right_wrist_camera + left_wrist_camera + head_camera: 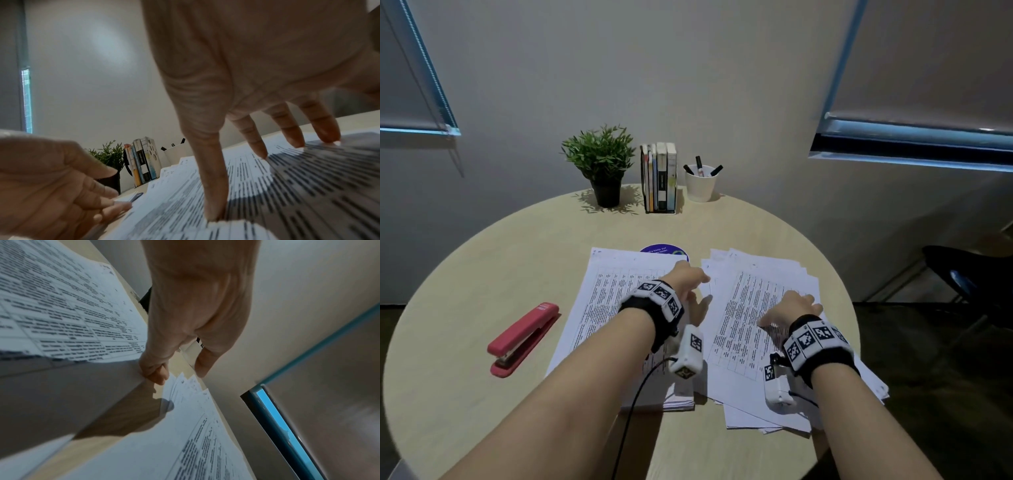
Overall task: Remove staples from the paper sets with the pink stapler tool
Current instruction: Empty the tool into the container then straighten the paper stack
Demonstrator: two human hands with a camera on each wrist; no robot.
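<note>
Pink stapler (523, 339), smooth and wedge-shaped, left of the paper stacks (756, 329), untouched. Right hand (792, 310) spread flat on printed sheets; left hand (690, 287) pinching a sheet edge

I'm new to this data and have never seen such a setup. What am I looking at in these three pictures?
No machine here: a person works with bare hands, wearing a camera on the head and one on each wrist. The wide picture is from the head; the other two look along each hand.

On the round table lie two paper piles and a pink stapler, untouched. At the back stand a plant, books and a pen cup.

The left hand reaches between the piles, its grip on the edge of the left pile. The right hand presses spread fingers on the right pile.
</note>
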